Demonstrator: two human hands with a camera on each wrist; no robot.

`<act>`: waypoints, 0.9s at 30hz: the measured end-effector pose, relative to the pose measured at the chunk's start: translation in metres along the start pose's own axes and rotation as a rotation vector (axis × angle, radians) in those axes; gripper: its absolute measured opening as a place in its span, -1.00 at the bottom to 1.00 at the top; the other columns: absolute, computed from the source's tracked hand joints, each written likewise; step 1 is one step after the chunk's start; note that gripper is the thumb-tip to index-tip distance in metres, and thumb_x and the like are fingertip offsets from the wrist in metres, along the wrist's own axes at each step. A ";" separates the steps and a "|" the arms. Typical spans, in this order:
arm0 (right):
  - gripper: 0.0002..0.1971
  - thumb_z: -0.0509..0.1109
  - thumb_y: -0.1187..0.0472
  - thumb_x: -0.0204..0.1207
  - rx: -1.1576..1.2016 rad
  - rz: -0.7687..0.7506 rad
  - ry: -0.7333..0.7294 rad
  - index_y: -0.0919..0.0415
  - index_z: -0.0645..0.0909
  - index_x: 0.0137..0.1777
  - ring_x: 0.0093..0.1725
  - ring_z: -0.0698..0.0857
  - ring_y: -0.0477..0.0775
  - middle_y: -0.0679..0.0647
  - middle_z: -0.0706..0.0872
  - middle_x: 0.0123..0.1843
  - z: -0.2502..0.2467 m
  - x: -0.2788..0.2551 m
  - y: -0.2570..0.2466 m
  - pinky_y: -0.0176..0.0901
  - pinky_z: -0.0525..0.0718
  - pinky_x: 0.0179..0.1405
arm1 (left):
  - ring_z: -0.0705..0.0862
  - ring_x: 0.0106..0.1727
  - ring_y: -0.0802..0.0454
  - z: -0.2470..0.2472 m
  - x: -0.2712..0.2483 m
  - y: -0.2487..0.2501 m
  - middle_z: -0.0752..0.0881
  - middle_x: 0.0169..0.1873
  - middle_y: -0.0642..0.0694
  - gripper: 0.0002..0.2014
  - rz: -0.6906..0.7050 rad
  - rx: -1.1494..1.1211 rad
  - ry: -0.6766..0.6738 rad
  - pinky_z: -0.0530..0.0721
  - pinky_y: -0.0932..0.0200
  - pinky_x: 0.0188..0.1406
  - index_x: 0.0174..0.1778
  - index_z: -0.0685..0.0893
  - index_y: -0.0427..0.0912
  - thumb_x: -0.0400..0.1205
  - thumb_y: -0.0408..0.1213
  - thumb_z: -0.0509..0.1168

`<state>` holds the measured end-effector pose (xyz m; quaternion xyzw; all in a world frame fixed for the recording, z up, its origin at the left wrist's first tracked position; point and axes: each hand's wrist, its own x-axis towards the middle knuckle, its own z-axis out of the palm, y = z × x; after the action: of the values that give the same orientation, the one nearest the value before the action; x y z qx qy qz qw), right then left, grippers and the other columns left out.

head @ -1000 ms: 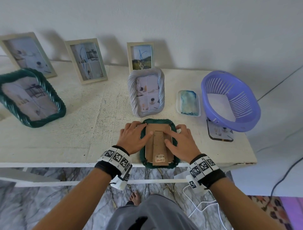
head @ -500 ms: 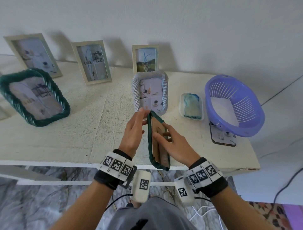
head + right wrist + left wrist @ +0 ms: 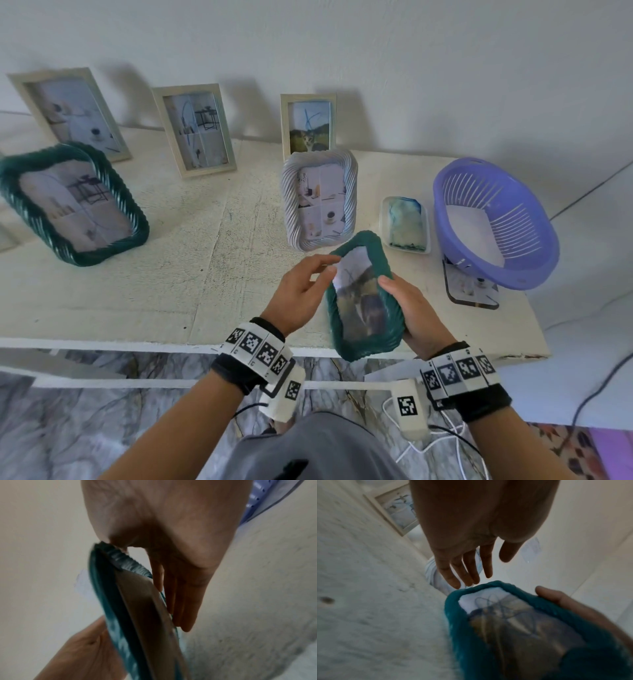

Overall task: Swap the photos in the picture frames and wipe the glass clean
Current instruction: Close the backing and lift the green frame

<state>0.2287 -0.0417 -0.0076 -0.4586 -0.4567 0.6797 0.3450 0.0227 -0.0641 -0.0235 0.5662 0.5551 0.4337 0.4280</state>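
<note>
My right hand [image 3: 409,308] holds a small green rope-edged frame [image 3: 363,301] above the table's front edge, tilted with its glass up. A photo with blue scribbles on the glass shows in it [image 3: 513,626]. The thumb [image 3: 556,597] lies on the front right rim. The fingers [image 3: 178,599] press flat on the brown cardboard back [image 3: 145,608]. My left hand [image 3: 305,284] is open, its straight fingertips [image 3: 467,577] at the frame's top left corner; I cannot tell if they touch it.
On the white table [image 3: 137,308] stand a white ribbed frame [image 3: 320,202], a large green frame [image 3: 73,205] and three beige frames [image 3: 195,130] along the wall. To the right are a tray with a stained cloth [image 3: 406,224], a purple basket [image 3: 493,219] and a clear photo stand [image 3: 471,291].
The small green frame lay face down on the table; both hands lifted it, turned it over through its edge, and it now faces glass up. The left hand released it.
</note>
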 end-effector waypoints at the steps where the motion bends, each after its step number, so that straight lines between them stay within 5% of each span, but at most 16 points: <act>1: -0.72 0.18 0.19 0.74 -0.046 -0.010 0.019 0.21 0.67 0.30 0.19 0.74 0.21 0.22 0.78 0.19 -0.003 0.000 0.001 0.11 0.66 0.23 | 0.62 0.27 0.18 -0.003 0.001 -0.009 0.68 0.26 0.04 -0.73 0.004 0.106 0.008 0.63 0.04 0.27 0.34 0.66 -0.10 0.76 -0.17 0.24; 5: -0.81 0.23 0.24 0.73 -0.315 -0.024 0.100 0.14 0.66 0.20 0.03 0.79 0.09 0.08 0.84 0.01 -0.011 0.006 0.009 -0.12 0.72 -0.02 | 0.55 0.36 -0.05 -0.012 0.002 -0.033 0.60 0.36 -0.14 -0.64 0.072 0.407 -0.054 0.42 0.15 0.42 0.41 0.62 -0.21 0.71 -0.19 0.26; 7: -0.86 0.26 0.22 0.71 -0.462 -0.031 0.158 0.08 0.63 0.15 -0.02 0.79 0.17 0.08 0.83 -0.05 -0.014 0.012 0.016 -0.05 0.75 -0.07 | 0.49 0.41 -0.10 -0.016 0.000 -0.040 0.53 0.45 -0.11 -0.55 0.053 0.494 -0.088 0.31 0.19 0.42 0.44 0.60 -0.18 0.68 -0.07 0.18; 12: -0.79 0.36 0.07 0.63 -1.051 -0.074 0.236 0.20 0.69 0.06 -0.03 0.66 0.15 0.15 0.72 -0.07 -0.021 0.023 0.027 -0.12 0.49 -0.08 | 0.49 0.43 -0.18 -0.022 -0.007 -0.056 0.49 0.54 -0.07 -0.38 0.123 0.644 -0.142 0.50 -0.19 0.41 0.48 0.58 -0.18 0.63 0.09 0.01; 18: -0.71 0.38 -0.02 0.58 -1.267 -0.085 0.189 0.21 0.67 0.07 -0.03 0.67 0.17 0.13 0.68 -0.04 -0.032 0.038 0.012 -0.07 0.55 -0.08 | 0.46 0.45 -0.09 -0.021 -0.011 -0.065 0.45 0.57 0.02 -0.45 0.192 0.741 -0.106 0.51 -0.13 0.32 0.51 0.56 -0.09 0.67 0.08 0.05; 23: -0.67 0.30 0.09 0.63 -1.338 -0.306 0.339 0.30 0.55 0.27 0.11 0.61 0.30 0.28 0.61 0.14 -0.034 0.077 -0.021 0.05 0.61 -0.01 | 0.31 0.63 -0.01 -0.017 -0.017 -0.074 0.33 0.65 0.05 -0.50 0.221 0.779 -0.077 0.34 -0.06 0.52 0.56 0.49 -0.02 0.73 0.06 0.04; 27: -0.54 0.24 0.07 0.63 -1.453 -0.176 0.460 0.32 0.41 0.44 0.26 0.54 0.43 0.42 0.50 0.34 -0.040 0.128 -0.039 0.12 0.54 0.20 | 0.26 0.67 0.00 -0.015 -0.017 -0.073 0.31 0.67 0.03 -0.50 0.198 0.780 -0.052 0.29 -0.10 0.58 0.55 0.49 0.03 0.72 0.09 0.03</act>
<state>0.2248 0.0977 -0.0173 -0.6619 -0.7405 0.0664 0.0963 -0.0112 -0.0793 -0.0907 0.7479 0.6096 0.2151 0.1510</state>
